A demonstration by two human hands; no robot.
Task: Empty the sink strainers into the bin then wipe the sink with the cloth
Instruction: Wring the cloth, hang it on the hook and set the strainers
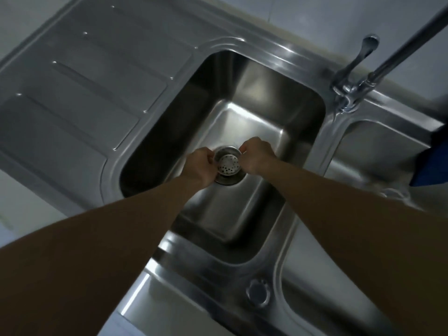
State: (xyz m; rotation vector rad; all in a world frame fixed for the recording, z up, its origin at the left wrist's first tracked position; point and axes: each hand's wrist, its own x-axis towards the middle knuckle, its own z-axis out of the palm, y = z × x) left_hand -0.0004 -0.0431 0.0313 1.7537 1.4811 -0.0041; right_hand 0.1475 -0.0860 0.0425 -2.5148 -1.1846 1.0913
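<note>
A round metal sink strainer [227, 163] with a perforated bottom sits at the drain of the left steel basin [257, 98]. My left hand [201, 166] pinches its rim on the left side. My right hand [258, 156] pinches the rim on the right side. Both arms reach down into the basin. A blue cloth [430, 166] lies at the right edge of the view, over the second basin [378, 141]. I cannot tell whether the strainer is seated in the drain or lifted slightly off it.
A ribbed steel draining board [80, 93] lies to the left of the basin. The tap [356, 78], with its lever and long spout, stands at the back right between the basins. A round cover [259, 292] sits on the front ledge.
</note>
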